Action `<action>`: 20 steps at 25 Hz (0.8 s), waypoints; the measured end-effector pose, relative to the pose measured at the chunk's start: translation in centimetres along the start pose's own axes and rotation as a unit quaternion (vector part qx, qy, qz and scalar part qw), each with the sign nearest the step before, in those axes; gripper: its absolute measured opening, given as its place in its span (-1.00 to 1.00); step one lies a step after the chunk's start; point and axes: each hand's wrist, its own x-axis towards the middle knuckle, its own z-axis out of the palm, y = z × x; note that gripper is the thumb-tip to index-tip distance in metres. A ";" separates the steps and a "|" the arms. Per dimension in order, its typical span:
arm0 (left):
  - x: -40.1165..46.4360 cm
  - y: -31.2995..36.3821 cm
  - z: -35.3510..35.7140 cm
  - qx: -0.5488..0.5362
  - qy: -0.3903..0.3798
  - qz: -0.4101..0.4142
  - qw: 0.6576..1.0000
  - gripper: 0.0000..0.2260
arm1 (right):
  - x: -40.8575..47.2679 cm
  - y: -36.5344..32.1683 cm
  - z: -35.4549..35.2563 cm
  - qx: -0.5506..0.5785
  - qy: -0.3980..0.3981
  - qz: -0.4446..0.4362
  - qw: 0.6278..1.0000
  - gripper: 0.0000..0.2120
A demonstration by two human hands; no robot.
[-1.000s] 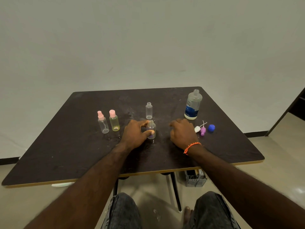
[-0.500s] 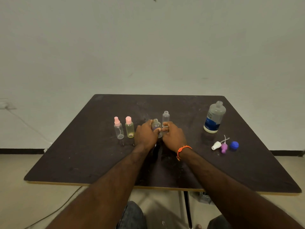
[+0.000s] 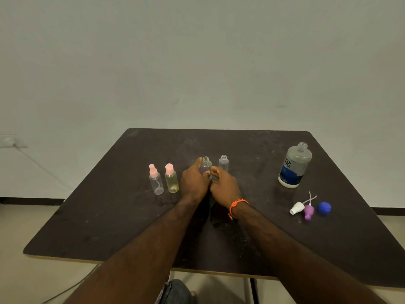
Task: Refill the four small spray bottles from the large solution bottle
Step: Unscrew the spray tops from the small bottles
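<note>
Right hand (image 3: 223, 185) had crossed from the table's right to join left hand (image 3: 194, 183) – both curled round the upright, uncapped purplish clear small bottle (image 3: 206, 166) mid-table – large clear blue-labelled solution bottle (image 3: 294, 166) well right, nearer the right hand.

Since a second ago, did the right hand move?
Yes. The right hand went left, away from the loose caps, and now meets the left hand at the open small bottle.

Both hands, left (image 3: 194, 182) and right (image 3: 225, 186), meet, fingers seemingly curled.
</note>
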 end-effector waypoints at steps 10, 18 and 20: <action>-4.9 1.7 -4.7 0.097 0.126 0.198 0.967 -0.56 | -4.0 -1.2 -1.7 -0.058 0.067 -0.057 0.994 -0.79; 0.2 -2.4 -14.9 0.395 -0.063 0.065 0.914 -0.51 | -5.5 -5.2 2.6 -0.155 -0.012 -0.120 0.980 -0.56; 1.0 -2.7 -15.5 0.416 -0.116 0.077 0.898 -0.57 | -4.6 -5.9 3.8 -0.167 -0.024 -0.120 0.978 -0.44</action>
